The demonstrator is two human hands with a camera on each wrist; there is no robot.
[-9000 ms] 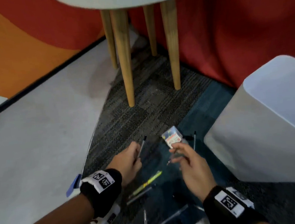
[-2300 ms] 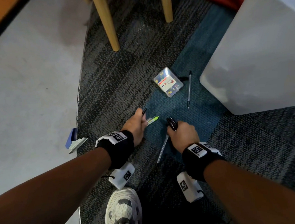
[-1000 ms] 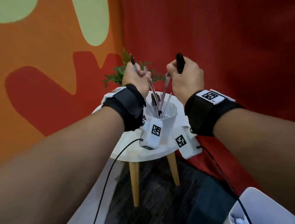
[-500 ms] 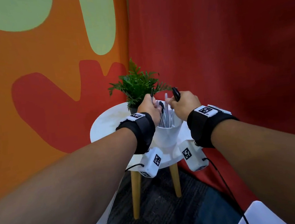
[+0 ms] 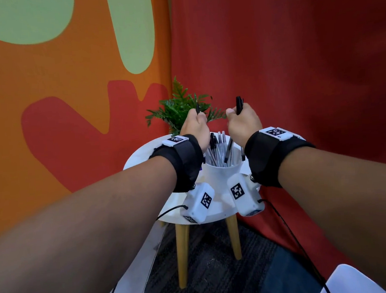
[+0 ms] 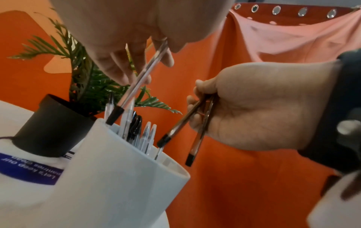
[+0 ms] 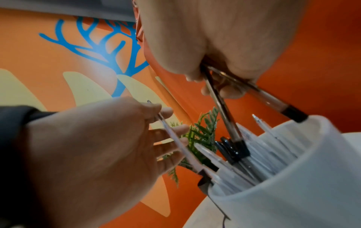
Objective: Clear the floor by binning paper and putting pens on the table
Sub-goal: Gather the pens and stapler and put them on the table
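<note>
White round plastic cup (image 6: 109, 177): holds many clear pens. Above it, my left hand (image 5: 194, 125) pinches one clear pen (image 6: 136, 83); my right hand (image 5: 243, 124) grips two dark pens (image 6: 195, 121).

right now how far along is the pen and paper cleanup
Done: several pens stand in the white cup on the table. In hand: left hand holds one clear pen, right hand two pens, over the cup. Left: dropping them in; floor is mostly hidden.

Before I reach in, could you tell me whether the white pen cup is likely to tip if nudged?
Probably somewhat: the cup is tall, flares upward, and holds many pens leaning outward. It looks rigid and smooth, so it may slide on the table.
</note>
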